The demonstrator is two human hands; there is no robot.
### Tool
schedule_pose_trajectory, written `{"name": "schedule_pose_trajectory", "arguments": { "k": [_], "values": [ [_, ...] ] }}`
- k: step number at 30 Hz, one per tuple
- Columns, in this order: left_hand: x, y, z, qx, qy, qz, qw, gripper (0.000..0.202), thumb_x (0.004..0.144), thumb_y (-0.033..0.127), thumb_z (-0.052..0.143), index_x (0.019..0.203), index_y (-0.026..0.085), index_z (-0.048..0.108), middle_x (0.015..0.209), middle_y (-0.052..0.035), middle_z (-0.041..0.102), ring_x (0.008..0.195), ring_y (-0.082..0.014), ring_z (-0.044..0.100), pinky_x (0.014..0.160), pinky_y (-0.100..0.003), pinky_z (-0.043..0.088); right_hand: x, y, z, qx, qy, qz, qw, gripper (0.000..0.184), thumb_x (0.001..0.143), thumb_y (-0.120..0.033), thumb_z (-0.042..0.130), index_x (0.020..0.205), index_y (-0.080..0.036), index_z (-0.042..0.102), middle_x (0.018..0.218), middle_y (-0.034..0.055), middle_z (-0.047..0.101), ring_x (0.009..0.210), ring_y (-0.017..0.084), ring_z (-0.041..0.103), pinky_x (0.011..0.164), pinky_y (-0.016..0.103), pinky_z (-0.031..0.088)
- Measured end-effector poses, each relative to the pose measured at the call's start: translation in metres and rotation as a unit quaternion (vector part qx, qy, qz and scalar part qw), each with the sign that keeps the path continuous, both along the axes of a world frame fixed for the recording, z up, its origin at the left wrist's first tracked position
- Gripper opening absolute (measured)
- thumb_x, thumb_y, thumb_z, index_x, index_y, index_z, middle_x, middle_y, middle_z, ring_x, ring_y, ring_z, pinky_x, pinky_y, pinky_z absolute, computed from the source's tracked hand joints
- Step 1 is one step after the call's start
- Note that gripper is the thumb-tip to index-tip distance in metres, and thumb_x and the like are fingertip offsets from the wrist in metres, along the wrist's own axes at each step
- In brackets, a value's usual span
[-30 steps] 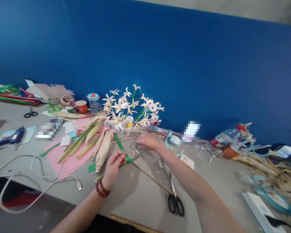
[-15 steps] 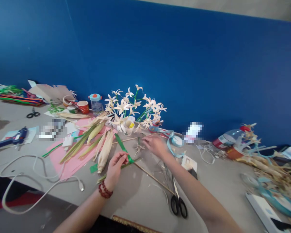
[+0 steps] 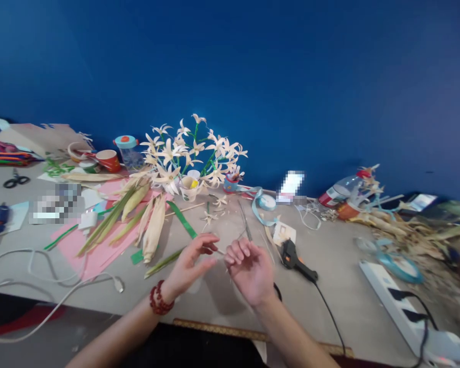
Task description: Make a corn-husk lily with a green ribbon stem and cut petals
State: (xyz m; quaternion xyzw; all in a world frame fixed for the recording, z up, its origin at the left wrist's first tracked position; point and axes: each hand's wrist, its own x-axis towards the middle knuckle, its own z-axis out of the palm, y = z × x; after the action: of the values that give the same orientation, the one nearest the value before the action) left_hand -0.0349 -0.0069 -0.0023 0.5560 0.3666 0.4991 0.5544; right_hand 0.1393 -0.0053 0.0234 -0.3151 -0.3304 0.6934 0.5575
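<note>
In the middle of the desk my left hand (image 3: 193, 263), with a red bead bracelet (image 3: 161, 299), has its thumb and fingers apart. Close to its right, my right hand (image 3: 253, 271) is turned palm up with its fingers curled. A thin pale tip shows between the two hands; whatever lies inside the right fingers is hidden. A green strip (image 3: 182, 220) runs up and left from behind the left hand. Beyond the hands lies a small pale flower (image 3: 209, 217), and behind it stand many cream flowers (image 3: 195, 148) on green stems.
Corn husks (image 3: 155, 227) lie on pink paper (image 3: 71, 250) at left. To the right are a black glue gun (image 3: 297, 260), a blue ribbon roll (image 3: 267, 202) and a white power strip (image 3: 391, 301). White cable (image 3: 53, 276) loops at front left. A blue wall (image 3: 230, 76) rises behind.
My left hand has let go of the green strip and opened. My right hand has come back from the flowers toward it and curled. The view has shifted right.
</note>
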Motion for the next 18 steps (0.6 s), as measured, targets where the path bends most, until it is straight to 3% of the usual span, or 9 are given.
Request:
{"name": "schedule_pose_trajectory", "arguments": {
  "k": [2, 5, 7, 10, 14, 16, 18],
  "values": [
    [0.006, -0.006, 0.008, 0.063, 0.051, -0.008, 0.997, 0.044, 0.077, 0.028, 0.071, 0.12, 0.022, 0.064, 0.123, -0.0137, 0.059, 0.102, -0.0265, 0.059, 0.091, -0.039, 0.049, -0.005, -0.002, -0.001, -0.023, 0.021, -0.004, 1.0, 0.032, 0.085, -0.041, 0.044, 0.062, -0.025, 0.03, 0.063, -0.0035, 0.024, 0.057, 0.018, 0.033, 0.057, 0.033, 0.042],
    [0.014, -0.012, 0.01, 0.148, 0.137, 0.055, 0.978, 0.032, 0.08, 0.023, 0.067, 0.112, 0.023, 0.068, 0.11, -0.0121, 0.066, 0.104, -0.0278, 0.058, 0.095, -0.041, 0.045, -0.014, -0.007, -0.004, -0.032, 0.054, -0.016, 0.998, 0.028, 0.084, -0.039, 0.046, 0.063, -0.024, 0.035, 0.066, -0.0023, 0.028, 0.06, 0.018, 0.038, 0.063, 0.035, 0.045],
    [0.017, -0.013, 0.006, 0.167, 0.162, 0.097, 0.968, 0.021, 0.084, 0.022, 0.061, 0.102, 0.024, 0.072, 0.101, -0.0115, 0.068, 0.097, -0.0265, 0.06, 0.091, -0.04, 0.046, -0.021, -0.011, -0.006, -0.022, 0.073, -0.025, 0.997, 0.023, 0.083, -0.038, 0.048, 0.066, -0.024, 0.044, 0.07, -0.0004, 0.035, 0.066, 0.018, 0.044, 0.07, 0.036, 0.047],
    [0.013, -0.013, -0.004, 0.154, 0.192, 0.113, 0.963, 0.015, 0.085, 0.024, 0.059, 0.09, 0.024, 0.074, 0.083, -0.0098, 0.068, 0.08, -0.024, 0.06, 0.078, -0.035, 0.046, -0.027, -0.019, -0.009, 0.019, 0.054, -0.034, 0.998, 0.017, 0.084, -0.037, 0.054, 0.075, -0.024, 0.058, 0.082, 0.0033, 0.047, 0.08, 0.02, 0.052, 0.082, 0.037, 0.047],
    [-0.013, -0.011, -0.015, 0.125, 0.223, 0.143, 0.956, 0.022, 0.084, 0.031, 0.06, 0.065, 0.022, 0.066, 0.062, -0.004, 0.056, 0.063, -0.0189, 0.05, 0.065, -0.03, 0.038, -0.018, -0.024, -0.015, 0.059, -0.011, 0.009, 0.998, 0.017, 0.086, -0.037, 0.058, 0.079, -0.023, 0.064, 0.088, 0.0051, 0.053, 0.09, 0.022, 0.054, 0.094, 0.042, 0.044],
    [-0.038, -0.01, -0.017, 0.08, 0.216, 0.217, 0.949, 0.03, 0.086, 0.035, 0.057, 0.06, 0.021, 0.058, 0.057, -0.0011, 0.05, 0.058, -0.017, 0.046, 0.06, -0.029, 0.035, -0.008, -0.024, -0.02, 0.057, -0.07, 0.017, 0.996, 0.016, 0.087, -0.038, 0.059, 0.081, -0.023, 0.064, 0.089, 0.0052, 0.055, 0.09, 0.023, 0.054, 0.093, 0.041, 0.044],
    [-0.068, -0.008, -0.015, 0.084, 0.253, 0.297, 0.917, 0.038, 0.089, 0.039, 0.05, 0.056, 0.022, 0.049, 0.054, 0.0005, 0.044, 0.055, -0.0161, 0.042, 0.059, -0.029, 0.034, 0.001, -0.023, -0.026, 0.062, -0.162, 0.02, 0.985, 0.015, 0.085, -0.037, 0.063, 0.084, -0.023, 0.064, 0.09, 0.0052, 0.057, 0.09, 0.023, 0.053, 0.086, 0.035, 0.045]
  ]
}}
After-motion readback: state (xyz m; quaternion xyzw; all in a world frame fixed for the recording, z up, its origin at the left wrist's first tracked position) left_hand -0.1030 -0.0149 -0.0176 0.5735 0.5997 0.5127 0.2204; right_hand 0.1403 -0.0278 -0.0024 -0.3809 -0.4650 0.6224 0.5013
